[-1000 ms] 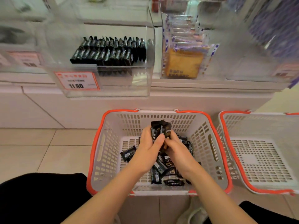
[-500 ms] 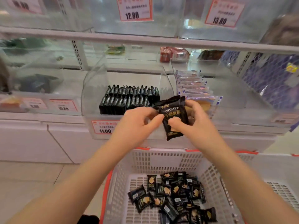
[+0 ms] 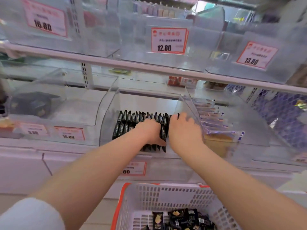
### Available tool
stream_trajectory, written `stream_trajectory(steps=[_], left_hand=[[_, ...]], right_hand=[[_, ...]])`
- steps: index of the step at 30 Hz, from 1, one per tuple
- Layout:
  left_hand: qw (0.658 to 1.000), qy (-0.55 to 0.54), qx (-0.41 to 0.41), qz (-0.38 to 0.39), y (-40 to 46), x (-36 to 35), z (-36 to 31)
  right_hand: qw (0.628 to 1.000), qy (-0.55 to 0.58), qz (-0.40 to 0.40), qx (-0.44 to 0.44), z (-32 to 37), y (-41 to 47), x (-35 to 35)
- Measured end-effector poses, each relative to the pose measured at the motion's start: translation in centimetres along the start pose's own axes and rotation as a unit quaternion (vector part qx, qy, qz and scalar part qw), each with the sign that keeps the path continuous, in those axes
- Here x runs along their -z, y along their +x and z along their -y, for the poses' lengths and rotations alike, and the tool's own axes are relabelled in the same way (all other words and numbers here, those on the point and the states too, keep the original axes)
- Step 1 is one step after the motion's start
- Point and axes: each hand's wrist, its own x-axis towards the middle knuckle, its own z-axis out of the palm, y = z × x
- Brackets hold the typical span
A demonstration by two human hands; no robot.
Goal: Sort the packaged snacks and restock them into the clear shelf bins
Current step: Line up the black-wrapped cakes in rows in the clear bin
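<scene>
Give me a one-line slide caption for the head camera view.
Both hands, left hand and right hand, tuck black snack packets into a clear shelf bin above a white basket.

The light is bright and soft, and it looks a little pink-white all over. Shadows are faint. The clear bin (image 3: 109, 103) walls look milky and shine in places. The whole picture is a bit blurry. The price tags (image 3: 168, 41) are smeared, but the big numbers can be read. The shelf rail (image 3: 149, 68) bends like a curve, and the arms look stretched near the bottom edge.
</scene>
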Motion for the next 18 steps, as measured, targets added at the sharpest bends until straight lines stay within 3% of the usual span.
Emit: stream_trajectory(steps=[6,13,16,18], left_hand=[[1.000,0.012,-0.018,-0.003,1.5,-0.5,0.3],[0.999,0.019,-0.045,0.022,1.1,-0.6,2.3],[0.998,0.013,-0.049,0.028,1.1,-0.6,2.4],[0.998,-0.002,-0.051,0.025,1.2,-0.6,2.5]], right_hand=[[0.994,-0.050,0.092,-0.012,1.2,2.8,-3.5],[0.967,-0.040,0.253,0.010,1.2,5.2,-4.9],[0.946,-0.016,0.319,0.055,0.2,5.9,-4.4],[0.950,-0.030,0.286,0.122,-0.8,5.5,-4.1]])
